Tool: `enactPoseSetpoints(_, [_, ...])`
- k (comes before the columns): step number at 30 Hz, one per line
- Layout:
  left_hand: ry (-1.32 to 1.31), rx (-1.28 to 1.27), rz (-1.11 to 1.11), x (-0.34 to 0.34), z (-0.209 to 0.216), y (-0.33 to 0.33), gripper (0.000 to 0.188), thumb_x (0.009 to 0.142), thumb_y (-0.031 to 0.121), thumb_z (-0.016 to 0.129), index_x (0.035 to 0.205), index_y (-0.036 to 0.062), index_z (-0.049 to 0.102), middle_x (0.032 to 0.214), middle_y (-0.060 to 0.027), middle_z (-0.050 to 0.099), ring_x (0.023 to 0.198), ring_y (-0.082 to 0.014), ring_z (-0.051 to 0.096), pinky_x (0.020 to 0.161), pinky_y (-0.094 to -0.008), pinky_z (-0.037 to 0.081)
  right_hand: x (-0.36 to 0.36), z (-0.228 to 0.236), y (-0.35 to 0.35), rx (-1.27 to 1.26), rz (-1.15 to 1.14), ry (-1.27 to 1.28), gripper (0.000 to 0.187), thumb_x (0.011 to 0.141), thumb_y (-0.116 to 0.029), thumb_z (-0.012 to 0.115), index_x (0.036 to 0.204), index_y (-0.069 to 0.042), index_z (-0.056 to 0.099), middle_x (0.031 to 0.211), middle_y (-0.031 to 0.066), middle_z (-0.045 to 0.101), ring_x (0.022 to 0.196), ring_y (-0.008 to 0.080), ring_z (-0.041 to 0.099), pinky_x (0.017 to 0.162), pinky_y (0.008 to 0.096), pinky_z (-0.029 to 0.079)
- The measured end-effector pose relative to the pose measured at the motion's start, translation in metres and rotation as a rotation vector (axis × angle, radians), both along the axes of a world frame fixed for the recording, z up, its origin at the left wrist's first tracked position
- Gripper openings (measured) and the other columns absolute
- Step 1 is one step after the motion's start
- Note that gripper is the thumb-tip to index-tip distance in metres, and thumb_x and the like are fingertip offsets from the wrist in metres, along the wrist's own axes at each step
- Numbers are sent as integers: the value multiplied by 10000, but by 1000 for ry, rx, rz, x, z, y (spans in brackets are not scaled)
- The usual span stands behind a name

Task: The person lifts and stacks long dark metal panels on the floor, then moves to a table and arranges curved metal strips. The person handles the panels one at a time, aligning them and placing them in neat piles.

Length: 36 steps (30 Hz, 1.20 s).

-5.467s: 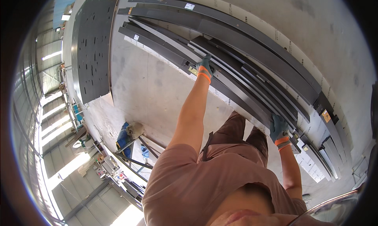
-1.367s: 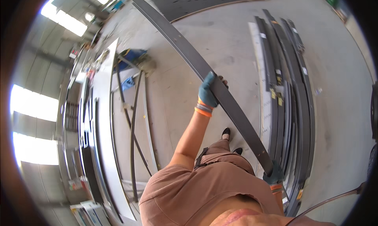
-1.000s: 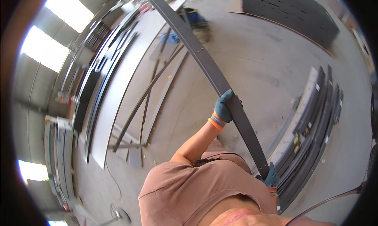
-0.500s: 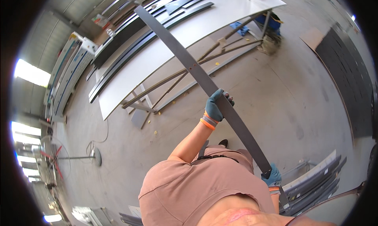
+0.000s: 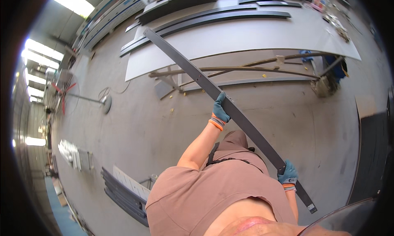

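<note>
A long dark grey metal bar slants across my body, from the far left over the table down to the near right. My left hand, in a teal glove with an orange cuff, is closed around it near its middle. In the same kind of glove, my right hand grips the bar farther down. Small holes show in its face, and a pale label sits near its lower end. The palm sides of both hands are hidden.
Ahead stands a white-topped table on a metal frame, with dark bars along its far side. A standing fan is at left. Stacked dark panels lie at lower left, and a large dark sheet is at right.
My view has turned, and the table now lies straight across in front. Both hands keep hold of the bar. Its lower end now shows past my right hand.
</note>
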<state>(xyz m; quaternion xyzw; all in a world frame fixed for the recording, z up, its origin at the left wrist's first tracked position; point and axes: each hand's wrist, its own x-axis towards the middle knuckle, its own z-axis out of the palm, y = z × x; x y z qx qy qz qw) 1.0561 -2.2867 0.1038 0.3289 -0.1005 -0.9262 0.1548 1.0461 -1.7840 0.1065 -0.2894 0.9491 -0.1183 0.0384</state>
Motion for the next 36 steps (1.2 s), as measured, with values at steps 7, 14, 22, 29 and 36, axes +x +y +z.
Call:
enactPoseSetpoints(7, [-86, 26, 255, -9, -27, -44, 588, 735, 645, 842, 1024, 158, 683, 977, -55, 691, 960, -294, 650, 955, -536, 530, -132, 11, -74, -8, 279, 324, 690, 738, -185, 736, 1402, -133, 557, 1170, 135, 638, 1059, 351, 638, 949, 488, 517])
enactPoseSetpoints(14, [-75, 69, 340, -57, -57, -137, 608, 762, 615, 840, 1114, 152, 661, 1055, -57, 698, 1040, -295, 649, 1016, -519, 517, -260, 16, -203, 68, 415, 215, 695, 725, -164, 748, 1393, -139, 556, 1167, 139, 637, 1071, 350, 629, 967, 469, 507])
enactPoseSetpoints(22, [-313, 78, 250, -111, -67, -250, 630, 851, 602, 778, 1219, 113, 628, 1134, -86, 710, 1015, -283, 694, 910, -511, 606, -385, 49, -372, 398, 410, -218, 537, 762, -215, 757, 1274, -182, 599, 1201, 111, 680, 1122, 355, 654, 972, 457, 535])
enactPoseSetpoints(29, [-781, -212, -80, -163, -21, -319, 719, 864, 677, 709, 1183, 36, 640, 1098, -213, 707, 917, -348, 720, 741, -477, 632, -496, 22, -477, 434, 437, -238, 589, 725, -208, 787, 1277, -112, 605, 1157, 153, 680, 1076, 376, 665, 950, 455, 542])
enactPoseSetpoints(36, [-1370, -1203, -639, -190, 6, -395, 586, 820, 544, 778, 1140, 67, 662, 1179, -194, 691, 1105, -400, 642, 940, -516, 508, -590, -9, -584, 498, 556, -159, 455, 695, -202, 827, 1095, -107, 631, 1095, 161, 664, 1054, 381, 642, 941, 462, 539])
